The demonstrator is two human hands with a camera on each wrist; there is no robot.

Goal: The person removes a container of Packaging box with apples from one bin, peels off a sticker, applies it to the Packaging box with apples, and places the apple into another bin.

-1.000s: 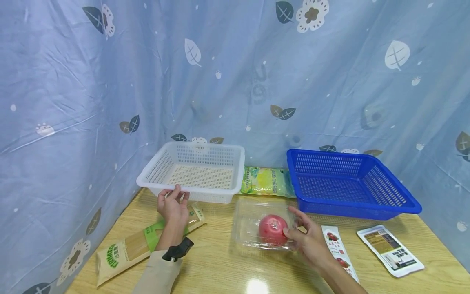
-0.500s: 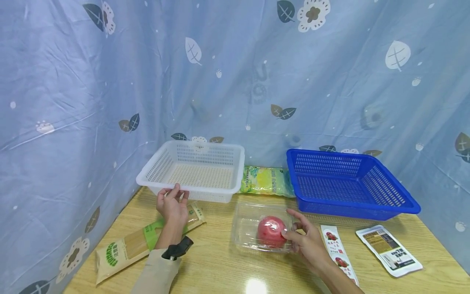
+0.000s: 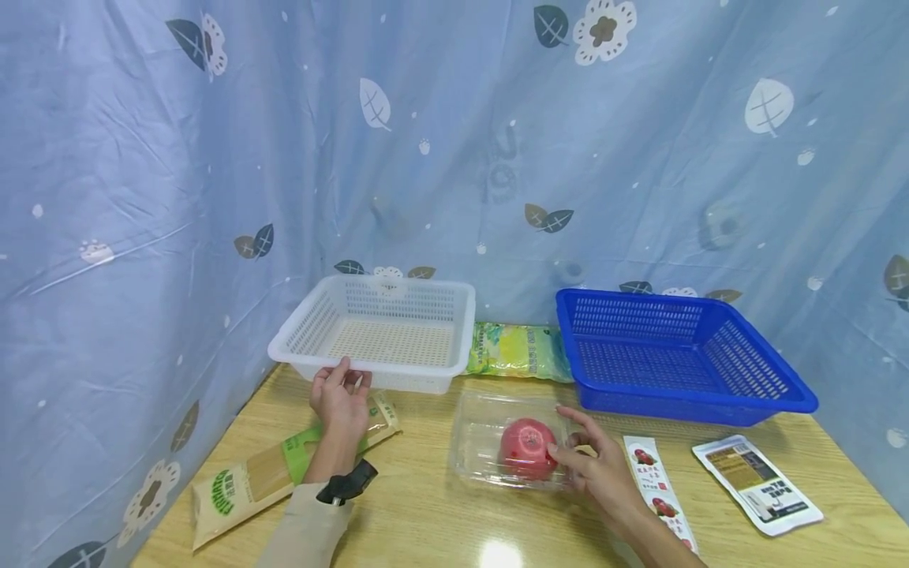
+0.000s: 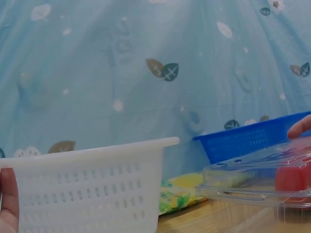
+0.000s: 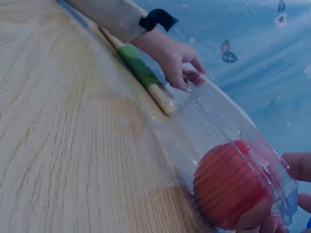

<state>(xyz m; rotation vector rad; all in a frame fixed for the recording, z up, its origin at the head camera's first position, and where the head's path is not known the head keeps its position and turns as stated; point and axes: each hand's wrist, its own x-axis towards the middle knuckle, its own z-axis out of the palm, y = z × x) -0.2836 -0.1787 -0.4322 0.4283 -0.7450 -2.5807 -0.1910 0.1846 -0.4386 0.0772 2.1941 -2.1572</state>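
Note:
My left hand (image 3: pixel 342 402) holds the front rim of a white plastic basket (image 3: pixel 398 369), thumb on top and fingers below. In the left wrist view, part of that hand shows at the basket's (image 4: pixel 97 189) left. My right hand (image 3: pixel 600 469) grips the right side of a clear plastic clamshell box (image 3: pixel 476 442). Inside the box lies a round red fruit (image 3: pixel 529 448); its exact kind is not plain. Through the clear wall in the right wrist view, the fruit (image 5: pixel 228 184) shows near my right fingertips (image 5: pixel 299 165).
A blue basket (image 3: pixel 675 402) stands at the back right. Between the baskets lies a yellow-green packet (image 3: pixel 521 351). A long beige packet (image 3: pixel 263 477) lies partly behind my left forearm. A strip of fruit labels (image 3: pixel 655 481) and a white pouch (image 3: pixel 757 484) lie at right.
The clear box and my right hand have come down very slightly toward me. My left hand stays on the white basket's rim, and the head view shifts a little.

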